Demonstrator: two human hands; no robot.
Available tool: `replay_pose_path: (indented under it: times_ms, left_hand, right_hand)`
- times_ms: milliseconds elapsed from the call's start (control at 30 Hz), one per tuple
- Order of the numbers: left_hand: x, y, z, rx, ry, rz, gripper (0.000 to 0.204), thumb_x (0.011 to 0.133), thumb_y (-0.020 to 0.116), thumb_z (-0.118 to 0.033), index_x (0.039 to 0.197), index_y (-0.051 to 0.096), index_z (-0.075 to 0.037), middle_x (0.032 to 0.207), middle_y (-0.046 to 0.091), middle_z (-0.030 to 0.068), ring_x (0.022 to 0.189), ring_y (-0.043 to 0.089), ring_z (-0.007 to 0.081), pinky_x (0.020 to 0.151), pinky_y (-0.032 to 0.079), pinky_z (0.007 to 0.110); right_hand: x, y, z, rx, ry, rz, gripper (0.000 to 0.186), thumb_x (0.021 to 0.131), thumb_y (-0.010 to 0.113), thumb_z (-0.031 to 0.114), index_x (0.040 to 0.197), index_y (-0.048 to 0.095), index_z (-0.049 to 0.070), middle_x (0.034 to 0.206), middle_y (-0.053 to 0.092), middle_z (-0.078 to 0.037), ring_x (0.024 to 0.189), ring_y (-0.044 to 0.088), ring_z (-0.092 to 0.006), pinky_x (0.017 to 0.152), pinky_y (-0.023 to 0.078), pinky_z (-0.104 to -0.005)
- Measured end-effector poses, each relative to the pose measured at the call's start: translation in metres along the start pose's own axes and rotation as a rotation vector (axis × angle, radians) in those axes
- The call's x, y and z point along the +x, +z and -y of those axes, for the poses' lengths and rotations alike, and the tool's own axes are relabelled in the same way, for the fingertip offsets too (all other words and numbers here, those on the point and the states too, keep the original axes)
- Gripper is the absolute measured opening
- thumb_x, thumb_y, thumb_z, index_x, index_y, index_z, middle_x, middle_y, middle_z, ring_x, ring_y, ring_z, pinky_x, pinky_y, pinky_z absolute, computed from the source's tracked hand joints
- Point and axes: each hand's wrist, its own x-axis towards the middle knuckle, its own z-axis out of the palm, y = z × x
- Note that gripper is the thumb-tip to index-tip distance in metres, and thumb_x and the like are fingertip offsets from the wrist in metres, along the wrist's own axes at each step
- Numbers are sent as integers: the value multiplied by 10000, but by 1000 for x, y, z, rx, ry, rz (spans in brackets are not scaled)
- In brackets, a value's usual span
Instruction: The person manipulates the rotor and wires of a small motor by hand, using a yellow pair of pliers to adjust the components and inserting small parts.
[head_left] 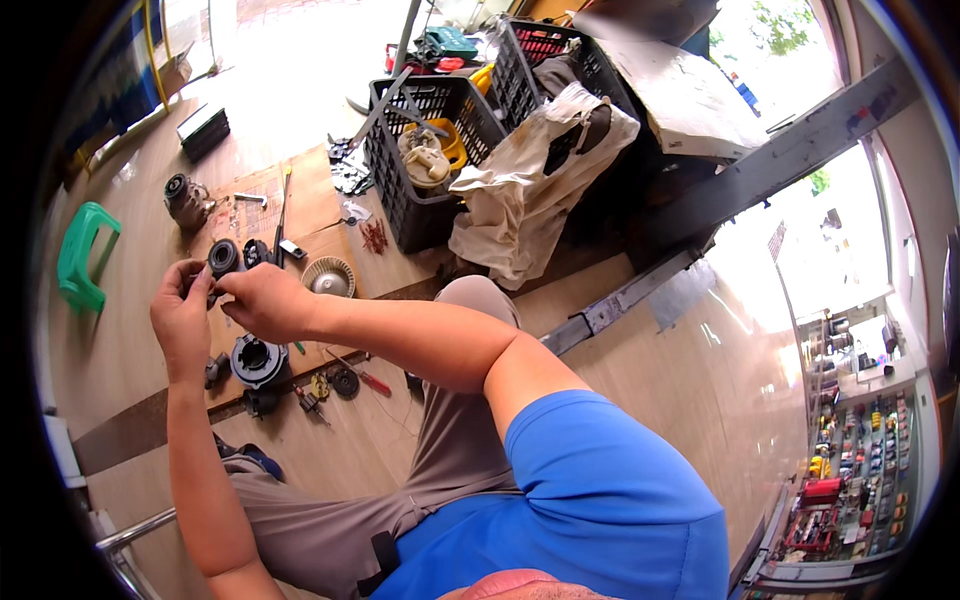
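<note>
A small round black part [222, 258] is held up between both hands, over a cardboard sheet [310, 215] on the floor. My left hand [180, 315] grips it from the left side. My right hand [262, 300] pinches it from the right with fingers curled. Below the hands lies a round black housing [257, 360] with other small dark parts. A white fan wheel [330, 277] rests just right of my right hand. A red-handled screwdriver [368, 379] lies near my knee.
Two black plastic crates [432, 165] with parts and a pale cloth [520, 190] stand ahead. A motor-like part [187, 200] and loose tools lie on the cardboard. A green stool [85, 255] stands at the left. A metal rail [620, 300] runs at the right.
</note>
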Motion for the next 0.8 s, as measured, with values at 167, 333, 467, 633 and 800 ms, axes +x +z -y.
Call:
replay_pose_path:
  times_ms: [167,333,467,633,800]
  left_hand:
    - [-3,2,-11,-213,-72,22,111,941,591,-58,1024,626,7,842,629,7,712,566,60,635,448,192]
    - [-1,-1,-17,-425,-156,37,91,915,617,-79,972,633,-10,782,652,22,586,481,33,531,344,186]
    - [-4,-4,-20,-486,-182,35,88,909,630,-79,967,642,-15,786,666,37,584,493,38,533,355,185]
    - [-4,-1,-16,-518,-150,14,84,903,652,-94,946,649,-22,784,669,36,604,522,41,546,375,178]
    - [-6,0,-16,-546,-136,43,97,912,626,-67,988,639,-8,813,663,61,649,574,82,591,446,198]
  right_hand:
    - [5,-1,5,504,206,4,108,875,659,108,893,665,1,671,632,-126,591,593,-145,573,479,-312]
    - [3,-2,4,490,115,-31,86,891,637,86,880,656,4,627,593,-78,583,542,-112,566,462,-297]
    - [6,-4,5,472,149,29,95,875,658,74,950,671,16,647,572,-71,622,474,-58,583,447,-272]
    - [6,0,2,555,220,47,103,867,678,59,948,689,-4,726,652,-28,659,557,-61,618,485,-252]
    - [8,0,0,685,283,112,106,902,646,61,970,678,-14,781,643,-6,702,572,-65,643,489,-232]
